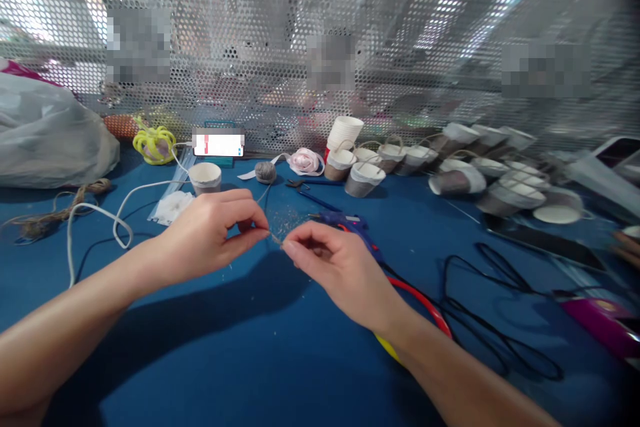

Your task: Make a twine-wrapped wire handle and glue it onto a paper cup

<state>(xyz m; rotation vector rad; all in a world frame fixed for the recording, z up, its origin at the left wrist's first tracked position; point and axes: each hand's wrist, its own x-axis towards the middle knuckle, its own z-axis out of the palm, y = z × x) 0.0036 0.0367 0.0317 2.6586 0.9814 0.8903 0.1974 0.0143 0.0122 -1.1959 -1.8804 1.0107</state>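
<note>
Over the middle of the blue table, my left hand (213,232) and my right hand (343,270) face each other with fingertips close together. Each pinches a short stretch of thin greyish string (275,239) spanning the small gap between them. Behind them lies a ball of grey yarn (265,173), from which a strand runs down towards my left fingers. Just past my right hand is a blue glue gun (367,235), partly covered by that hand. A paper cup (205,178) with a white rim stands behind my left hand.
Pliers (320,181) lie beyond the hands. Many wrapped cups with handles (365,179) stand back right, near a white cup stack (346,130). A lit phone (219,144) leans at the back. Black cable (480,320) loops right; white cable (70,240) curls left.
</note>
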